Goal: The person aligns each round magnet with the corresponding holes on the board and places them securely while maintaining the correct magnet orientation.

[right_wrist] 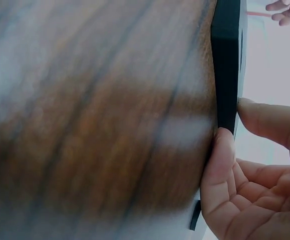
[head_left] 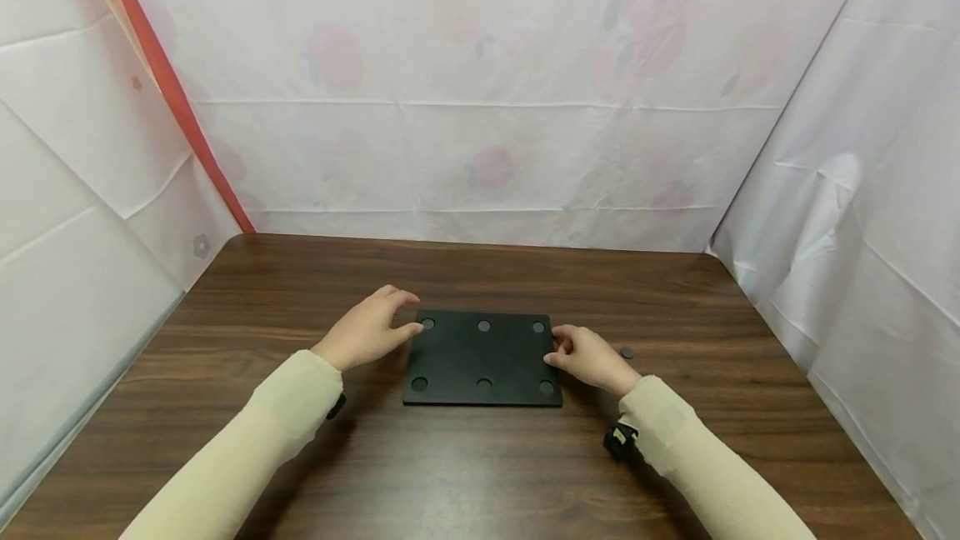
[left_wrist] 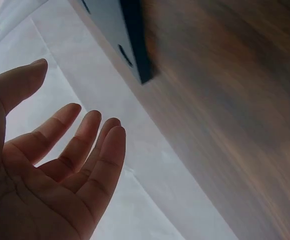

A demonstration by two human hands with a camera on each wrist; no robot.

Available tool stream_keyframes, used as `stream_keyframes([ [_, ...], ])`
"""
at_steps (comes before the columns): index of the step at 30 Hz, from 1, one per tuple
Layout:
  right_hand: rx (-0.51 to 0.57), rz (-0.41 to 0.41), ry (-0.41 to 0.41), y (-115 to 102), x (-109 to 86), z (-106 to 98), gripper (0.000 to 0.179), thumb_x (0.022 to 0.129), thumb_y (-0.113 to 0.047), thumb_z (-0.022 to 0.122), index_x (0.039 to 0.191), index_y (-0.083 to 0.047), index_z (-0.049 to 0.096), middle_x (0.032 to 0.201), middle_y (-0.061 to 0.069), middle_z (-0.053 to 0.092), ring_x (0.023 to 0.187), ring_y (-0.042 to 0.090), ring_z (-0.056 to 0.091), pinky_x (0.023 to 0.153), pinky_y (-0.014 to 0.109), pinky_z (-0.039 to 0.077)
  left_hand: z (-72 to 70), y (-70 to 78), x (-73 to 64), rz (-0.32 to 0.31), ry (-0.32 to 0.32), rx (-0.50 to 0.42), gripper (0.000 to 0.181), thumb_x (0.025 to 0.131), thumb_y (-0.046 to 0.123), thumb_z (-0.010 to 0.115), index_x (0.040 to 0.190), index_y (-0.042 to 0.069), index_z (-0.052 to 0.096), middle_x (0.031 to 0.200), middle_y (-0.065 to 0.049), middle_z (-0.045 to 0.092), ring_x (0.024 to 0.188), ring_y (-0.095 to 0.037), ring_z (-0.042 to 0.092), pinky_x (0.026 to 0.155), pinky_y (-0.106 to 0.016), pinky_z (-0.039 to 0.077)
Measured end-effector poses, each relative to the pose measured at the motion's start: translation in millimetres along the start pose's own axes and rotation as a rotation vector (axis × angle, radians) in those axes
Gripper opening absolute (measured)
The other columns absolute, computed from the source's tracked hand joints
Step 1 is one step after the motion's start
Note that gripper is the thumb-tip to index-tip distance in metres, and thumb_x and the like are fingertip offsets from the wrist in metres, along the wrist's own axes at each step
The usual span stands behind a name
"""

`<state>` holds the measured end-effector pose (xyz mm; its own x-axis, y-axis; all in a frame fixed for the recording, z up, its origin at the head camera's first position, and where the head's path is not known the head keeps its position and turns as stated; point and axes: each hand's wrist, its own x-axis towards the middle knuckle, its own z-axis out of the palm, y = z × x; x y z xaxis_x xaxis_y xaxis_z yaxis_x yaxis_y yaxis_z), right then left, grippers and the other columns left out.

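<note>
A flat black rectangular board lies on the table, with round recesses along its far and near edges. At its right edge my right hand pinches the board. In the right wrist view the thumb lies over the top face and a curled fingertip is at the edge's underside. My left hand hovers by the far left corner, thumb and fingers spread apart and holding nothing. The left wrist view shows that palm facing up with relaxed fingers, apart from the board.
A small dark disc lies on the brown wooden table, just right of my right hand. White cloth hangs behind the table's far edge and on both sides. Each wrist wears a black device.
</note>
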<state>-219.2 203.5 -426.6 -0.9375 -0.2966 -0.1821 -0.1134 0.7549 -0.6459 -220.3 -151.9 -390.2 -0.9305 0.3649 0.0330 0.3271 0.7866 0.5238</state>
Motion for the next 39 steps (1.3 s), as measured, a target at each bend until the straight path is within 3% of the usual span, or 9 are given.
stream_keyframes([
  [5,-0.002,0.002,-0.001,-1,-1.0,-1,0.055,0.094,-0.018,0.067,0.141,0.003,0.047,0.073,0.004,0.056,0.057,0.014,0.044,0.056,0.028,0.037,-0.4,-6.1,-5.4,-0.03,-0.002,0.021,0.05,0.095,0.031,0.065,0.136,0.006,0.054,0.133,-0.014,0.054,0.12,-0.033,0.058,0.097,-0.052,0.05],
  [10,-0.003,-0.005,-0.004,-1,-0.7,-2,0.055,0.094,-0.018,0.066,0.141,0.003,0.047,0.073,0.004,0.057,0.057,0.014,0.044,0.055,0.027,0.037,2.9,-7.1,-6.6,-0.04,-0.042,0.037,0.048,0.095,0.03,0.064,0.133,0.002,0.056,0.13,-0.017,0.058,0.117,-0.034,0.059,0.096,-0.052,0.05],
  [25,-0.001,0.003,-0.002,-1,0.4,0,0.055,0.094,-0.018,0.067,0.141,0.002,0.047,0.072,0.004,0.056,0.055,0.014,0.043,0.055,0.028,0.037,20.1,-10.2,3.0,-0.084,-0.129,0.023,0.048,0.092,0.026,0.069,0.129,-0.003,0.058,0.117,-0.015,0.061,0.106,-0.029,0.062,0.091,-0.046,0.054],
  [39,0.005,0.006,-0.001,-1,-0.4,0,0.056,0.094,-0.018,0.067,0.141,0.002,0.047,0.074,0.004,0.057,0.057,0.014,0.045,0.056,0.028,0.038,24.9,-8.9,4.0,-0.096,-0.127,0.014,0.054,0.089,0.023,0.073,0.131,-0.005,0.055,0.118,-0.017,0.06,0.108,-0.03,0.06,0.093,-0.046,0.052],
])
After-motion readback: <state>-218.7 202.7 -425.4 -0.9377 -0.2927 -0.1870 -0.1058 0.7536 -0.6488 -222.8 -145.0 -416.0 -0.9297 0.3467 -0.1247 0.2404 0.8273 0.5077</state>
